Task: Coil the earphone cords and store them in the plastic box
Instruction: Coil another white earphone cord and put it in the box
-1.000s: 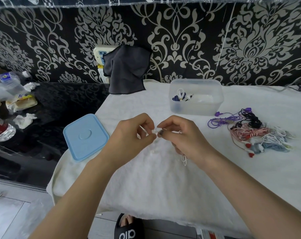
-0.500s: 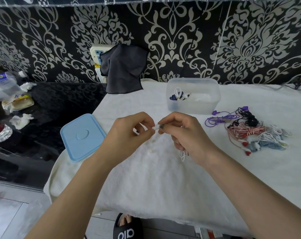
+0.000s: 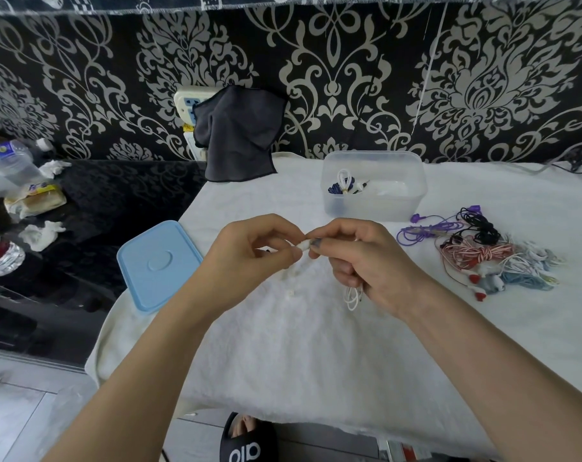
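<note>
Above the white cloth, my left hand [image 3: 249,261] and my right hand [image 3: 366,265] meet fingertip to fingertip, both pinching a white earphone cord [image 3: 303,245]. A coiled loop of that cord [image 3: 352,296] hangs below my right palm. The clear plastic box [image 3: 373,208] stands open behind my hands and holds a coiled white cord and a dark blue one. To the right lies a pile of loose earphones [image 3: 476,255]: purple, black, pink-striped, white and blue cords tangled together.
The light blue lid [image 3: 159,265] lies at the table's left edge. A dark grey cloth [image 3: 239,135] hangs from a wall socket behind. Bottles, packets and tissues sit on the dark counter [image 3: 116,195] at left. A black slipper [image 3: 246,441] shows below the table.
My hands have stayed together at the same spot, with only small finger shifts on the white cord; the view has tilted slightly.
</note>
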### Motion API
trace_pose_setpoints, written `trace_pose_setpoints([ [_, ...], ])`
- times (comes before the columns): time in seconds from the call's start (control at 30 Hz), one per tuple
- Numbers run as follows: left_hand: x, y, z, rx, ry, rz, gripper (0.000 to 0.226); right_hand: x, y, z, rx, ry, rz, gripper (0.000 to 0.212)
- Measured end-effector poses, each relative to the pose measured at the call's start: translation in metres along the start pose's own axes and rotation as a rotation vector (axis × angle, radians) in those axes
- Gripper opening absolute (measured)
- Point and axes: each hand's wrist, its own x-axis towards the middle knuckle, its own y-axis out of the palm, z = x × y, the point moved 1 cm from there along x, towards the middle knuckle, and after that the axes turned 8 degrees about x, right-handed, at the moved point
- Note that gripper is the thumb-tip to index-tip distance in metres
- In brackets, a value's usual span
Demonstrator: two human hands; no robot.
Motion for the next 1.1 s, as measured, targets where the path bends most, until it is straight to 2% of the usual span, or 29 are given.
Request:
trace_pose_setpoints([
  [0.4,0.001,-0.001,-0.001,-0.197,0.016,0.048,0.017,0.001,-0.001,0.002,0.103,0.036,0.079,0.009],
  [0.53,0.002,-0.002,0.000,-0.273,-0.046,0.083,0.008,0.001,0.000,0.001,0.123,0.055,0.091,0.010],
  [0.63,0.003,0.000,-0.001,-0.423,-0.117,0.124,0.014,0.002,0.002,0.001,0.185,0.104,0.077,0.010],
  [0.7,0.005,0.005,-0.002,-0.480,-0.148,0.103,0.005,0.002,0.003,0.001,0.247,0.133,0.047,0.009],
  [0.8,0.008,0.012,-0.001,-0.508,-0.162,0.023,0.015,0.004,0.005,0.000,0.350,0.154,-0.018,0.012],
  [0.93,0.012,0.019,-0.003,-0.473,-0.138,-0.057,0.012,0.005,0.007,-0.001,0.411,0.154,-0.068,0.013],
  [1.1,0.017,0.024,-0.005,-0.479,-0.145,-0.071,0.011,0.006,0.004,-0.002,0.434,0.134,-0.108,0.018],
])
